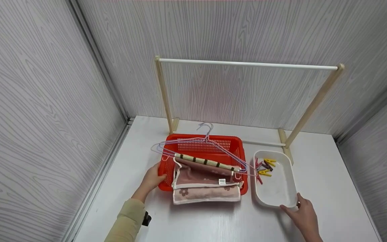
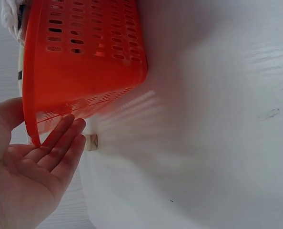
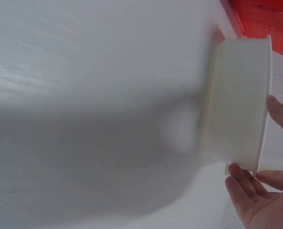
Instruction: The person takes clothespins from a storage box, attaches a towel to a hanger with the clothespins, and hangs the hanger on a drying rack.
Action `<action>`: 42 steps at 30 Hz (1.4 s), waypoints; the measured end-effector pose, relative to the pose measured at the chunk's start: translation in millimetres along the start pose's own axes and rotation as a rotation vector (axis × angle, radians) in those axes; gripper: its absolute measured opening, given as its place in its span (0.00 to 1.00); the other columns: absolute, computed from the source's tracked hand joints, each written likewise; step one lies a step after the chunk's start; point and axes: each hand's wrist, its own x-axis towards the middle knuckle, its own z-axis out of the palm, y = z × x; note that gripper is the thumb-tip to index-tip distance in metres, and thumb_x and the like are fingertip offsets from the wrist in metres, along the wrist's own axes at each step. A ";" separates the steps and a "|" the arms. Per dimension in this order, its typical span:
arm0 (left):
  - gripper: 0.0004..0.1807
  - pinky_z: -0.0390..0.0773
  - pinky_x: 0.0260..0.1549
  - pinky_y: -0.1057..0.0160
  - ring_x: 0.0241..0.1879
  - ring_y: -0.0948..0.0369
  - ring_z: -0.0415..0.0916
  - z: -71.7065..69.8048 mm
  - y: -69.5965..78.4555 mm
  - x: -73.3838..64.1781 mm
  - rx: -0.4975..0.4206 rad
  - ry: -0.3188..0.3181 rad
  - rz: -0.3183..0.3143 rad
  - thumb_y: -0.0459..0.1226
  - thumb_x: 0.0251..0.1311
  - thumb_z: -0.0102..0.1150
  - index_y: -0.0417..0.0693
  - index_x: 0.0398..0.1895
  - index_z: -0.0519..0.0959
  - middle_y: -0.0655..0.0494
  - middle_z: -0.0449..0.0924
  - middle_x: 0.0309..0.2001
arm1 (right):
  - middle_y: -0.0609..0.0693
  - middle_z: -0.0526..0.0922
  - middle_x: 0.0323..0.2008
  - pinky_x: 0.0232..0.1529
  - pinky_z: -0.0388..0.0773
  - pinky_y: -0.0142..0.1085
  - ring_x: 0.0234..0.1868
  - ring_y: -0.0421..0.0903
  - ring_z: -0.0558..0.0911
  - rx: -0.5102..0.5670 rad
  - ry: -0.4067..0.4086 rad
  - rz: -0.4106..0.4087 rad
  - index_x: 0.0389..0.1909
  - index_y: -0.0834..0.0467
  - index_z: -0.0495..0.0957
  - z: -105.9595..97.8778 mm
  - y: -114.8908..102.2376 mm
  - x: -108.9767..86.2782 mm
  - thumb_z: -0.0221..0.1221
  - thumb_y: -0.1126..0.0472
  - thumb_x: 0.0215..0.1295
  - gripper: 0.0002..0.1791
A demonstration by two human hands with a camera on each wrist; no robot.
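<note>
My left hand (image 1: 151,177) grips the left rim of a red plastic basket (image 1: 227,137); in the left wrist view the thumb is over the rim and the fingers lie under the outside wall. Inside the basket is a pink towel (image 1: 197,176) with flower prints and a white edge, draped over the front. Lilac and pink hangers (image 1: 207,137) lie across the top, beside a beige strip with dark bands (image 1: 207,162). My right hand (image 1: 304,213) pinches the near right corner of a white tray (image 1: 277,188). Several clothespins (image 1: 265,172), yellow, pink and dark, lie at its left side.
Behind both containers stands a drying rack with wooden legs (image 1: 314,104) and a white top bar (image 1: 247,63). Its low crossbar (image 1: 264,143) runs close behind the basket and tray. Grained panels (image 1: 39,101) enclose the white table (image 1: 207,225) at the left, back and right.
</note>
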 end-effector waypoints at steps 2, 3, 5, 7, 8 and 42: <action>0.34 0.77 0.65 0.40 0.63 0.36 0.79 -0.1 2.5 -0.8 0.008 -0.006 -0.005 0.25 0.63 0.60 0.23 0.73 0.66 0.27 0.79 0.62 | 0.81 0.74 0.60 0.62 0.77 0.61 0.60 0.73 0.79 0.008 0.003 0.007 0.74 0.80 0.59 -0.1 -1.1 0.2 0.74 0.46 0.63 0.55; 0.34 0.77 0.66 0.40 0.63 0.36 0.79 -0.1 3.5 -1.0 0.003 -0.011 -0.011 0.25 0.63 0.60 0.23 0.73 0.65 0.27 0.79 0.63 | 0.80 0.74 0.60 0.62 0.77 0.61 0.61 0.73 0.79 0.013 0.004 0.009 0.74 0.80 0.60 -0.2 -1.5 0.4 0.74 0.46 0.63 0.55; 0.34 0.77 0.66 0.40 0.64 0.36 0.78 -0.3 4.8 -1.2 -0.003 -0.018 -0.019 0.25 0.64 0.60 0.24 0.74 0.65 0.27 0.78 0.64 | 0.80 0.74 0.61 0.63 0.77 0.61 0.61 0.73 0.79 0.027 0.003 0.011 0.73 0.79 0.61 -0.3 -2.3 0.9 0.74 0.47 0.62 0.53; 0.34 0.77 0.67 0.40 0.66 0.36 0.77 -0.7 5.5 -0.9 -0.012 -0.028 -0.037 0.25 0.65 0.60 0.25 0.75 0.64 0.28 0.78 0.65 | 0.79 0.74 0.61 0.62 0.78 0.61 0.61 0.73 0.79 0.037 -0.004 0.010 0.73 0.78 0.62 -0.9 -2.5 1.9 0.75 0.48 0.62 0.52; 0.34 0.76 0.67 0.40 0.66 0.36 0.77 -1.3 5.8 -1.0 -0.016 -0.033 -0.047 0.25 0.66 0.60 0.26 0.75 0.64 0.28 0.77 0.66 | 0.79 0.74 0.61 0.62 0.78 0.61 0.61 0.73 0.80 0.042 -0.008 0.008 0.73 0.78 0.62 -1.4 -2.5 2.7 0.75 0.48 0.62 0.52; 0.15 0.82 0.48 0.46 0.39 0.51 0.81 -35.1 37.1 11.7 0.397 -0.160 -0.050 0.34 0.66 0.69 0.32 0.49 0.81 0.42 0.85 0.41 | 0.76 0.78 0.60 0.59 0.81 0.59 0.60 0.71 0.82 -0.008 -0.029 -0.050 0.70 0.77 0.67 -26.2 1.4 23.2 0.62 0.62 0.73 0.32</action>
